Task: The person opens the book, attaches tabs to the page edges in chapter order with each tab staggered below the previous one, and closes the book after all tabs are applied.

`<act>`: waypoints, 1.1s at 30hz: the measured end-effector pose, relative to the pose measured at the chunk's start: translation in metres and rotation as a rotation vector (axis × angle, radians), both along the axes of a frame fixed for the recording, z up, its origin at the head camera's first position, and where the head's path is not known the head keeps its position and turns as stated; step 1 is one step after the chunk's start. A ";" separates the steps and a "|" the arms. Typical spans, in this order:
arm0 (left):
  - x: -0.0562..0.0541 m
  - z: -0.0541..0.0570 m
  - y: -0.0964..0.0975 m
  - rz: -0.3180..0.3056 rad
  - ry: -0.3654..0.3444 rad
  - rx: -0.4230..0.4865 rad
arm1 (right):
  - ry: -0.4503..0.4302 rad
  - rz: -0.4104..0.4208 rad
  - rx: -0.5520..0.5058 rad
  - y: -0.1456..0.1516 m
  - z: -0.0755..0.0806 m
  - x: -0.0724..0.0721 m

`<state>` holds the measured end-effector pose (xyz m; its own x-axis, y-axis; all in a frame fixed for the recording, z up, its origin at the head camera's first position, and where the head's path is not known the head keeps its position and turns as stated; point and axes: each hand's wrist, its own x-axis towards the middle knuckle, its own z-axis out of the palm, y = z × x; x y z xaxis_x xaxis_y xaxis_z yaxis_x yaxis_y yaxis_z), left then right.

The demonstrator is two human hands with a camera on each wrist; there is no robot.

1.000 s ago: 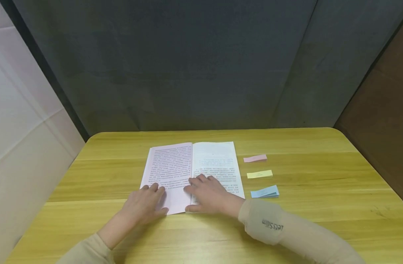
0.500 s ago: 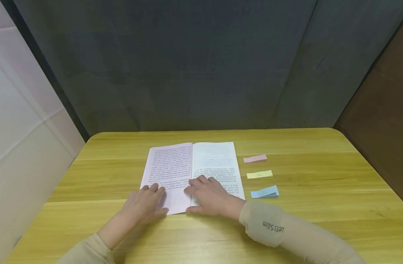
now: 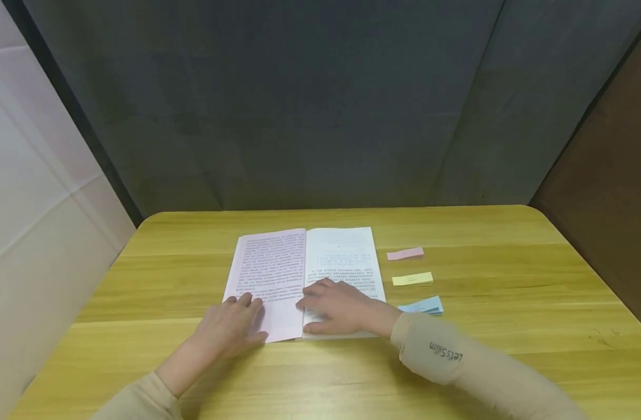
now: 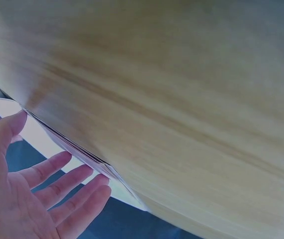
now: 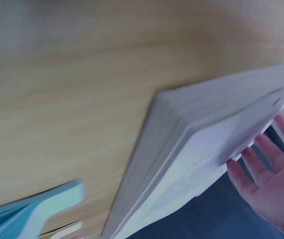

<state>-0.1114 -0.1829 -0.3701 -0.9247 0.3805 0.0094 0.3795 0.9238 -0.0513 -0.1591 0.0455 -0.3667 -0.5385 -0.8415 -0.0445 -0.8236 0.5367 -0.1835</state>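
Note:
An open book lies on the table, its left page (image 3: 273,256) pinkish and its right page (image 3: 341,242) white, both printed. My left hand (image 3: 231,326) rests on the lower left corner of the pink page, fingers spread. In the left wrist view, the fingertips of that hand (image 4: 45,194) lie along the book's edge. Across the lower part of the white page lies my right hand (image 3: 343,309), its fingertips by the spine. The right wrist view has the thick page block (image 5: 181,134) beside this hand (image 5: 273,181), whose fingers are extended and hold nothing.
To the right of the book are a pink paper strip (image 3: 405,254), a yellow strip (image 3: 412,279) and a folded-looking blue strip (image 3: 422,305) close to my right sleeve (image 3: 430,350). Dark cloth (image 3: 320,105) hangs behind the wooden table (image 3: 509,280).
My right hand has slid slightly to the right, away from the spine, and its sleeve now overlaps part of the blue strip. The left hand stays where it was.

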 end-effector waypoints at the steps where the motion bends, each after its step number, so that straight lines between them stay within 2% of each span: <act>1: 0.000 0.000 0.000 -0.001 0.002 0.002 | -0.015 0.002 -0.002 0.003 0.001 -0.001; 8: -0.001 0.001 -0.001 -0.011 0.000 0.011 | -0.080 -0.023 -0.019 0.025 0.001 0.000; 12: -0.004 0.006 -0.001 -0.020 -0.006 -0.014 | -0.080 -0.017 -0.057 0.039 0.002 0.000; 15: -0.007 0.011 0.001 -0.046 0.049 -0.014 | -0.085 -0.013 -0.094 0.050 0.004 -0.002; 18: -0.012 0.017 0.006 -0.108 0.159 0.026 | -0.111 -0.048 -0.111 0.061 0.007 -0.003; 20: -0.016 0.023 0.012 -0.152 0.227 0.061 | -0.128 -0.079 -0.111 0.068 0.010 -0.003; 23: -0.024 0.033 0.023 -0.199 0.272 0.099 | -0.126 -0.115 -0.111 0.079 0.014 -0.005; 33: -0.048 0.061 0.068 -0.257 0.281 0.118 | -0.063 -0.177 -0.205 0.108 0.031 -0.019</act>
